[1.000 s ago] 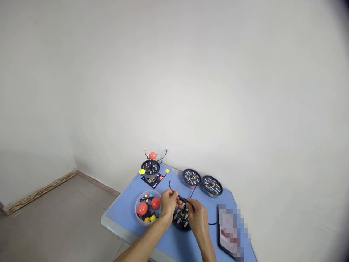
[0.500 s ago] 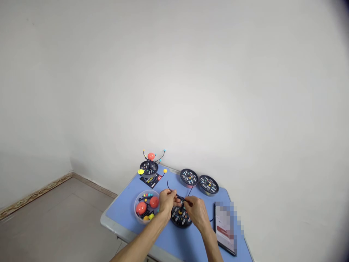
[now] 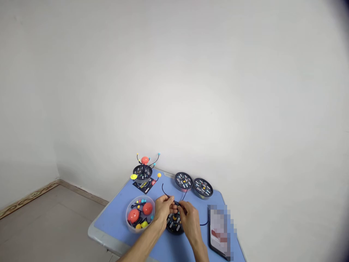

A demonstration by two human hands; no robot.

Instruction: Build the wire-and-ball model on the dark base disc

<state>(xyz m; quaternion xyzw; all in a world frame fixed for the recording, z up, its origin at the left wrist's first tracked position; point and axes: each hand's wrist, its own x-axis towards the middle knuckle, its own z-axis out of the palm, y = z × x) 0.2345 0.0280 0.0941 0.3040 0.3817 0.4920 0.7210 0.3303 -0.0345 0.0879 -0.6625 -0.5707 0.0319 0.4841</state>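
Above a round black base (image 3: 174, 226) printed with small labels, my two hands meet at thin curved black rods (image 3: 167, 195). My left hand (image 3: 163, 209) pinches them from the left, fingers closed. My right hand (image 3: 188, 215) is closed on the same black pieces from the right. One rod curves up to the left, another rises to the right, and a third sticks out beside my right wrist. The fingers hide the spot where the rods meet.
A clear bowl (image 3: 127, 218) holds red balls and small coloured parts. Behind it, an assembled planet model (image 3: 142, 172) stands on a black card (image 3: 146, 187). Two round bases (image 3: 183, 181) (image 3: 203, 187) lie near the wall. A phone (image 3: 219, 233) lies at right.
The camera view has shifted, so the table scene sits farther left and slightly lower. My right hand has closed in on my left hand at the rods, and a rod now shows beside my right wrist.
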